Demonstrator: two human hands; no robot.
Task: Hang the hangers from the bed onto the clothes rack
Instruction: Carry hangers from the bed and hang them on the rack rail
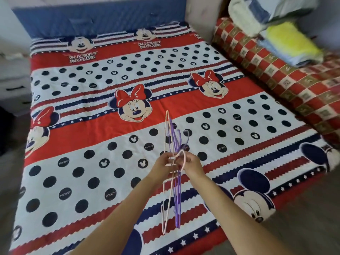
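Purple and pale pink thin plastic hangers [174,181] are bunched edge-on in our hands, held in the air above the near part of the bed [88,126] — none of them lies on the cover. Our left hand [163,165] has its fingers curled round the bundle near the necks, and our right hand [191,162] pinches a pink hook at the top of the same bundle; the two hands nearly touch. Hanger ends point away towards the middle of the bed and back towards its near edge. Along the right edge lies a rolled red checked quilt [276,70] — folded yellow and white bedding [287,39] sits on it.
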